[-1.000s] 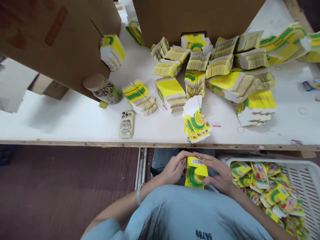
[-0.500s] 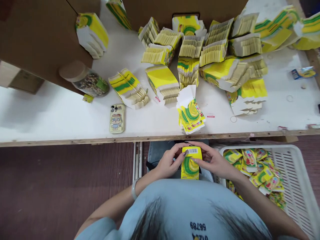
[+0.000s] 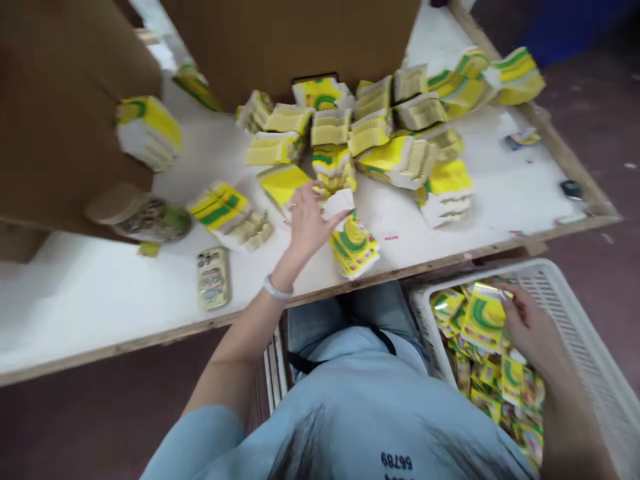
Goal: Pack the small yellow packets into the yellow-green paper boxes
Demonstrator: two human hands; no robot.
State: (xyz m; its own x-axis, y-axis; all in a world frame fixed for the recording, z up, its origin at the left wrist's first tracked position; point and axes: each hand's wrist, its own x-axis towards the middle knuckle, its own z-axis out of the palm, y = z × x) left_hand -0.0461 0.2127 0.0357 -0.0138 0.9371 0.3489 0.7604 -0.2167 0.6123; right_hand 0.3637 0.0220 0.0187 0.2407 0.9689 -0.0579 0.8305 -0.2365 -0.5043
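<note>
Flat carton (image 3: 339, 202) pinched by left hand (image 3: 306, 223) fingers.
Light, thin card; right hand (image 3: 533, 329) gripping folded box (image 3: 484, 313) over basket (image 3: 570, 293).

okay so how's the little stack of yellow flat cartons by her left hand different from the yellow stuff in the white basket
The flat cartons lie in one neat fanned stack on the white table; the packs in the basket lie jumbled in a loose heap. The cartons look flat and unfolded, with a white flap up; the packs look filled out. The left hand touches the stack's flap; the right hand rests on the heap in the white basket. Both share yellow and green printing.
</note>
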